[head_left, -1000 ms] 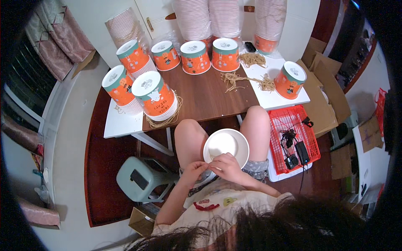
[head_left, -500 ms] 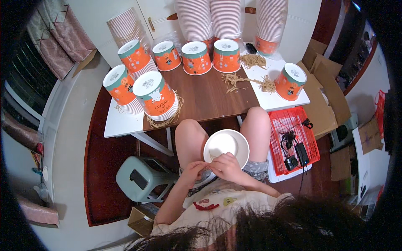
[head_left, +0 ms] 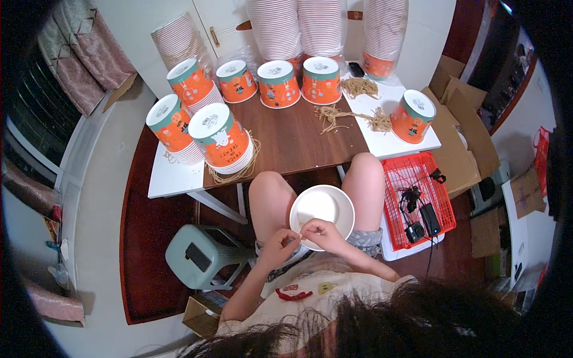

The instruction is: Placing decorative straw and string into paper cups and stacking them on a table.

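Centrally, white round open-topped bucket (head_left: pixel 327 203): sits in the lap between the person's bare thighs (head_left: pixel 367 188), mouth upward.
Left hand (head_left: pixel 282 246): fingers curled into a pinch just beside the bucket's near rim; whether anything thin lies between them, I cannot tell.
Right hand (head_left: pixel 322 234): also pinching, close to the left one, over the near rim; any contents are too small to make out.
Bucket risk: only the lap appears to support it, so a shifting knee or bumping wrist could tip it.
Brown-and-white bench (head_left: pixel 280 137): carries inverted orange-and-green paper tubs (head_left: pixel 279 86) and tangled tan twine (head_left: pixel 360 88).
Twine risk: strands lie around the foot of the front-left tub stack (head_left: pixel 221 140); sliding that stack could drag or knot them.
Red plastic mesh basket (head_left: pixel 443 190): right of the knees, holding black cables (head_left: pixel 412 200).
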`<control>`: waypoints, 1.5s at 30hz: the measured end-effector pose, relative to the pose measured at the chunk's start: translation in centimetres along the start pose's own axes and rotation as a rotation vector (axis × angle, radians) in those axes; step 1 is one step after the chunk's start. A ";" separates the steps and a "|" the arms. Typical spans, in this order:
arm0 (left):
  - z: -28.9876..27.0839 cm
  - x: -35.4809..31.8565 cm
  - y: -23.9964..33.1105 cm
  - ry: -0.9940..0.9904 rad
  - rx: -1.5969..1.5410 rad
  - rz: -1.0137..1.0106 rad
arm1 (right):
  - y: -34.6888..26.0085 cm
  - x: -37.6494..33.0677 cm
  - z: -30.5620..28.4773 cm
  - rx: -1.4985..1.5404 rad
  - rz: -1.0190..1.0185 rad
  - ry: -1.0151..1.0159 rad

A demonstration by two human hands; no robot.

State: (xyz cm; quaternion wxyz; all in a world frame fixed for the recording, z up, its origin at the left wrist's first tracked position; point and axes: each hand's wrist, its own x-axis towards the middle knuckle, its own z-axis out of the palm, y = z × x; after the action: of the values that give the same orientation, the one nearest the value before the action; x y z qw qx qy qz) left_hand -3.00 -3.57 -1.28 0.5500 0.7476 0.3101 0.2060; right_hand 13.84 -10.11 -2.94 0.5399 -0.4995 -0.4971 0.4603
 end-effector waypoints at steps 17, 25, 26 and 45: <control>-1.3 0.2 0.6 0.055 -0.511 -0.181 | 0.5 0.2 0.5 0.134 0.119 -0.055; -1.8 0.2 0.4 0.168 -0.569 -0.192 | 0.0 0.0 0.1 -0.057 0.117 -0.059; -2.0 0.2 0.6 0.167 -0.569 -0.192 | 0.0 0.0 0.1 -0.119 0.090 -0.056; -3.0 0.2 1.3 0.093 0.204 -0.071 | -0.5 -0.9 -0.2 -0.150 0.024 0.026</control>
State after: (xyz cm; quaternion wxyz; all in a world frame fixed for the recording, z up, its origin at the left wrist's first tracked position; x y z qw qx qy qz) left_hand -4.55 -1.59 0.86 0.4630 0.7779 0.3808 0.1884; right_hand 13.99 -11.03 -2.54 0.5017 -0.5504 -0.5171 0.4219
